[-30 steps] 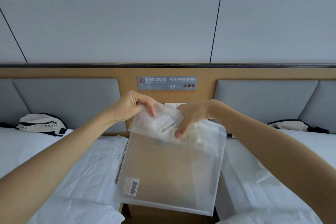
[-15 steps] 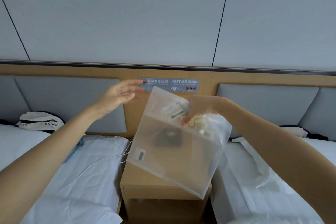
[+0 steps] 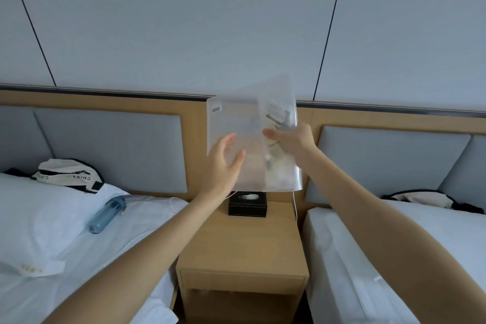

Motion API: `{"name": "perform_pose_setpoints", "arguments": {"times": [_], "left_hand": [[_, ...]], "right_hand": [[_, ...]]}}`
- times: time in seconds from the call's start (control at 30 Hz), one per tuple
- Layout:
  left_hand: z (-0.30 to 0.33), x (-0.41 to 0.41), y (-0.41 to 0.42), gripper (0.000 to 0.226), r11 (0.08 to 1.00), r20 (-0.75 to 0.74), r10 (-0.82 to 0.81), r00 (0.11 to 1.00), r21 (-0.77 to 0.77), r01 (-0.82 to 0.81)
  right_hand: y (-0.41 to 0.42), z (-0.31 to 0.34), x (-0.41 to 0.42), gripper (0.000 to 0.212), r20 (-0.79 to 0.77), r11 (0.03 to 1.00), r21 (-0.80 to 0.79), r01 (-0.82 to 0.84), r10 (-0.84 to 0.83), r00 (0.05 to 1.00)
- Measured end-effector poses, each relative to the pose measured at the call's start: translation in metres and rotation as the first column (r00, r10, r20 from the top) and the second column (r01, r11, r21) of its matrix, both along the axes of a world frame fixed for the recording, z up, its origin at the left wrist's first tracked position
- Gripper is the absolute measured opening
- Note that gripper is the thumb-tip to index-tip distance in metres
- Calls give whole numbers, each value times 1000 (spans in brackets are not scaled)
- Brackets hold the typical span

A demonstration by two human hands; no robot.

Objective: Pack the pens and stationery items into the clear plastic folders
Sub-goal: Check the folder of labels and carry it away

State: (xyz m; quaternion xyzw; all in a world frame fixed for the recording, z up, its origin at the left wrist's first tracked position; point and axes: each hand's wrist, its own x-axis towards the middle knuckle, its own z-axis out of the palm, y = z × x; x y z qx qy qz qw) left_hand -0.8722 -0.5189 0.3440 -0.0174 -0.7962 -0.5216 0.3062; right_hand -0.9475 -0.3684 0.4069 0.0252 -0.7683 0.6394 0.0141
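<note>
Head view: frosted clear plastic folder (image 3: 236, 139) holds small stationery items (image 3: 276, 137).
Right hand (image 3: 292, 139) grip pinches folder; left hand (image 3: 223, 163) released; packing appears done, remaining items unseen.

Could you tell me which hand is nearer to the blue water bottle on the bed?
Left. The left hand is up and right of the blue water bottle; the right hand holds the clear folder farther right.
</note>
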Motion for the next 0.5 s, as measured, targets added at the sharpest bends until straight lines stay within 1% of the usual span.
{"name": "perform_pose_setpoints", "arguments": {"times": [0.13,0.23,0.3,0.4,0.43,0.5], "left_hand": [[-1,-1,10,50,999,-17,1,1000,-36,-2],[6,2,13,54,998,-50,9,999,-66,-13],[9,3,14,62,994,-80,8,997,-106,-17],[9,0,14,78,985,-85,13,996,-172,-27],[9,0,14,82,985,-65,12,998,-173,-24],[10,0,12,86,993,-10,-17,1000,-118,15]], "right_hand": [[-9,-9,9,43,-19,977,-211,16,-21,1000],[-14,-13,12,38,21,933,-360,27,-21,1000],[-18,-15,15,35,60,897,-442,35,-9,998],[-25,-17,21,41,57,800,-600,-22,70,996],[-26,-18,23,42,42,766,-641,-51,101,994],[-29,-17,28,37,-4,717,-688,-108,145,989]]}}
